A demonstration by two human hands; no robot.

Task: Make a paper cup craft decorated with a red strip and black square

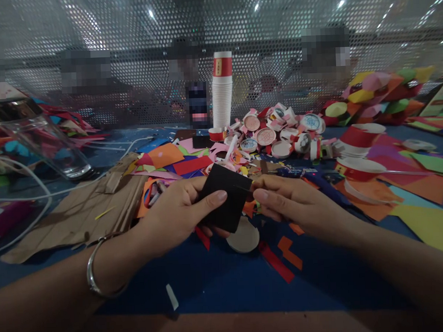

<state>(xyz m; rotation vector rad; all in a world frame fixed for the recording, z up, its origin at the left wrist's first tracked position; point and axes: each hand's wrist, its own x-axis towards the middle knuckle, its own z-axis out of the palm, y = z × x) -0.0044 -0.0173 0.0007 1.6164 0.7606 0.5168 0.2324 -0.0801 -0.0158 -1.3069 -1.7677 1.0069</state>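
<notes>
A black square of paper (225, 197) is held above the blue table (218, 287). My left hand (175, 213) is closed on its left side, thumb lying across the front. My right hand (288, 200) pinches its right edge between thumb and fingers. A silver bangle (92, 272) sits on my left wrist. A round white disc (245, 236) lies on the table just under the paper.
Coloured paper scraps (178, 162) and cut paper-cup bottoms (274, 132) cover the middle. A tall stack of paper cups (222, 91) stands at the back. Brown paper (81, 209) lies left, a clear glass container (49, 138) far left, red cups (355, 154) right. Perforated metal screen (130, 43) behind.
</notes>
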